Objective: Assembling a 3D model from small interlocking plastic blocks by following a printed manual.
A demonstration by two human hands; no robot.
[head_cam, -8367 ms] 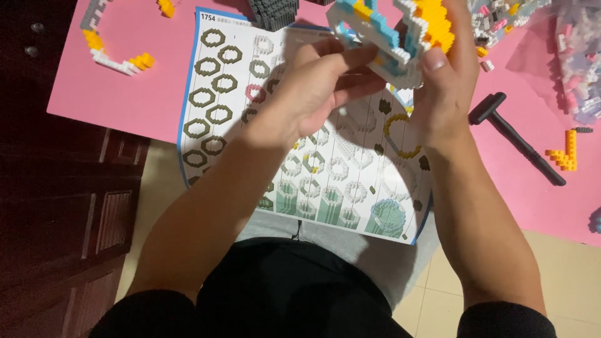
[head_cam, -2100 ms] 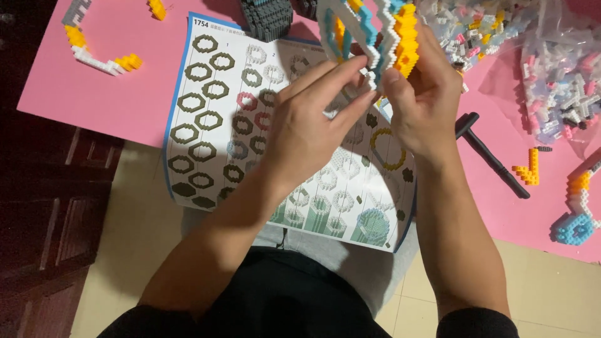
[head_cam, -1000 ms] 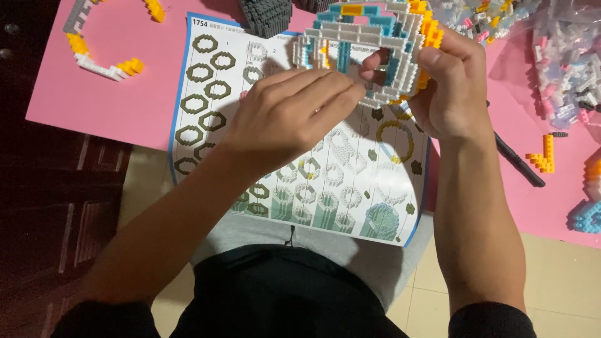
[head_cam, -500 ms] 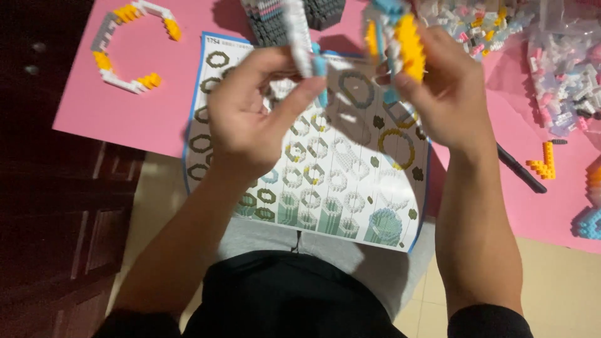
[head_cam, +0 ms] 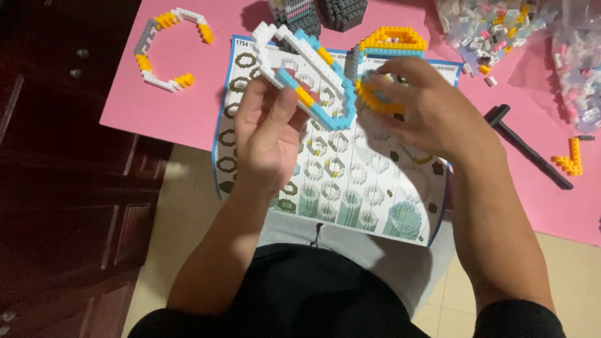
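Note:
My left hand (head_cam: pixel 268 134) holds a curved strip of small bricks (head_cam: pixel 307 69) in white, blue and yellow, lifted over the instruction sheet (head_cam: pixel 350 181). My right hand (head_cam: pixel 432 109) grips a second ring piece (head_cam: pixel 385 47) of yellow, blue and grey bricks, its lower yellow edge under my fingers. The two pieces are apart, with the left one's blue end close to the right one. The sheet, printed with rows of ring diagrams, lies across my lap and the pink mat (head_cam: pixel 188 106).
A separate ring of white, grey and yellow bricks (head_cam: pixel 168 47) lies at the mat's left. Grey brick blocks (head_cam: pixel 319 11) stand at the top. Bags of loose bricks (head_cam: pixel 519 25) fill the top right. A black tool (head_cam: pixel 526 145) and a small yellow piece (head_cam: pixel 570 159) lie at right. Dark wooden furniture (head_cam: pixel 56 156) stands at left.
The brick ring that both hands held as one has come apart into two pieces. My left hand has moved left with the white-blue strip; my right hand keeps the yellow part.

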